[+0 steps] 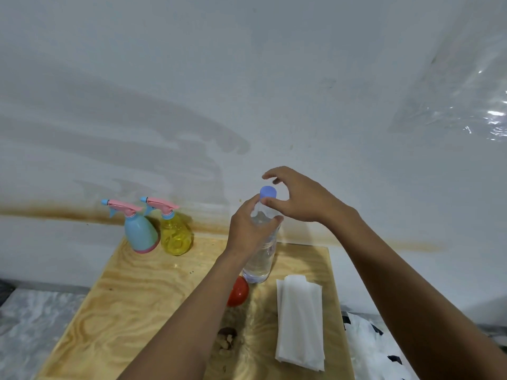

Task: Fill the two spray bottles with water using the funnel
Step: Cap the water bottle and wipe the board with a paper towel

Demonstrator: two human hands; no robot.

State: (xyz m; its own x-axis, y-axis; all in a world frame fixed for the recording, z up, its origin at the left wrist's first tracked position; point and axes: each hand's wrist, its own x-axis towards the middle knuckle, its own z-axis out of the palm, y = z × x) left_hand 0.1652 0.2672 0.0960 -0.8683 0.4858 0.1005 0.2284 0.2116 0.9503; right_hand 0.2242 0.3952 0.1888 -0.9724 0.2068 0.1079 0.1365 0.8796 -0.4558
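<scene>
The two spray bottles stand side by side, touching, at the far left corner of the light plywood worktop (123, 311), close to the white wall. One is a pale blue opaque plastic spray bottle (140, 233) with a pink base. The other, to its right, is a yellow see-through plastic spray bottle (175, 237). Both carry a pink trigger head with a blue nozzle, screwed on and pointing left.

The left hand (247, 229) reaches in from below, and its fingers are curled round the shoulder of a clear plastic water bottle (260, 259). This bottle stands upright on the worktop, well to the right of the spray bottles. The right hand (299, 198) comes from the right and arches over the round blue cap (268, 193), which is on the bottle. Its thumb lies at the lower edge of the cap and the other fingers curve above it, a little spread. I cannot tell whether they really pinch the cap.

A glossy red plastic thing (238, 292) lies just before the water bottle, half hidden by the left forearm. A folded white cloth (300, 322) lies to its right.
</scene>
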